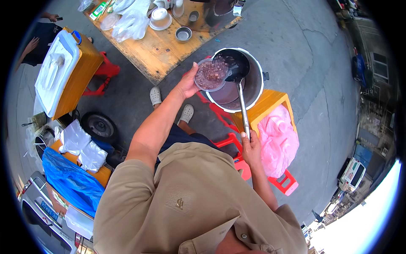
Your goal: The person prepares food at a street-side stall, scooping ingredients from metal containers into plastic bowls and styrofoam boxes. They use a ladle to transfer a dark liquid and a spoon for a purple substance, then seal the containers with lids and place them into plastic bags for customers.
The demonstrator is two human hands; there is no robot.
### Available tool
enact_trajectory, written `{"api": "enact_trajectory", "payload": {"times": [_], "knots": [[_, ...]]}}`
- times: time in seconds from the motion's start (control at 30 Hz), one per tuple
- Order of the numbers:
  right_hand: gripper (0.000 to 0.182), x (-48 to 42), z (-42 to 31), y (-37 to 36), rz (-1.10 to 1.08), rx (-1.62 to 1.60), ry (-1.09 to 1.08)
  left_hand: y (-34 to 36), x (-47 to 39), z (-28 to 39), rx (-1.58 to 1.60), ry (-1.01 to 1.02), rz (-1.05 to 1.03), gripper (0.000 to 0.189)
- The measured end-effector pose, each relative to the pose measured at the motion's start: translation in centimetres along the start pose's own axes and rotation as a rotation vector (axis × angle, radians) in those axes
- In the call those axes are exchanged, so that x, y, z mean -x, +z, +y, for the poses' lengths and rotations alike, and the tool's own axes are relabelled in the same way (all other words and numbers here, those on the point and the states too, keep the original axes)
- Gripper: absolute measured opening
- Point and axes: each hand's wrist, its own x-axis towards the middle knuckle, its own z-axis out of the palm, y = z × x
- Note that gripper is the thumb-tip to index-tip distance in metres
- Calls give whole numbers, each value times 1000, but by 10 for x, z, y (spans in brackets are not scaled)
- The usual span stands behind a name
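My left hand [189,83] grips a clear plastic bowl [200,83] of reddish-purple porridge [211,74] with pale grains in it. In my right hand [252,148] is the metal handle of a large ladle [234,65]. The ladle's dark bowl is tipped against the plastic bowl's rim, with some porridge still inside it. Both are above a deep white-rimmed pot [260,83], whose inner wall is coated with purple liquid. How much the pot holds is partly hidden by the ladle and the bowl.
A wooden table [149,52] ahead bears a stack of plastic bowls [160,19], plastic bags and a small metal cup [183,34]. At right, a pink plastic bag [279,139] fills a yellow box near red stools [287,183]. A white-lidded yellow cooler [57,73] stands left; a person [35,44] is beyond it.
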Motion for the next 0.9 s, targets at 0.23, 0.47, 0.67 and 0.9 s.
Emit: {"api": "enact_trajectory", "payload": {"times": [0.23, 0.47, 0.67, 0.9], "knots": [[23, -13, 4, -24, -205, -753, 390, -6, 4, 9, 6, -1, -25, 89], [24, -123, 55, 13, -69, -391, 475, -25, 24, 23, 59, 54, 77, 81], [42, -236, 151, 62, 24, 318, 442, -27, 49, 57, 14, 82, 58, 82], [54, -229, 78, 102, -186, 1116, 295, -61, 82, 96, 43, 154, 130, 83]]}}
